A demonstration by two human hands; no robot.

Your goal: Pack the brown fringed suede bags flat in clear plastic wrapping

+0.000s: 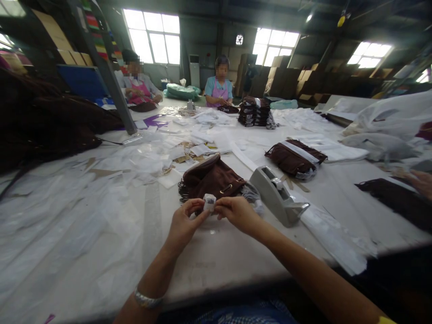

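Between my two hands is a small white wrapped piece (209, 202), perhaps paper or film around something I cannot make out. My left hand (185, 224) pinches its left side with thumb and forefinger. The fingers of my right hand (240, 214) are closed at its right edge. Just behind them lies a dark brown fringed bag (212, 175) with a metal eyelet and a grey wrapped strand at its right side. A grey tape dispenser (278, 195) stands to the right of my right hand.
White sheets (332, 234) lie beside the dispenser. Brown bundles with white bands (297, 157) and a taller brown stack (254, 112) sit farther back. Clear plastic bags (101, 211) cover the left side. A metal post (111, 76) rises there. Two co-workers sit opposite; another person's hand (421, 182) reaches in at right.
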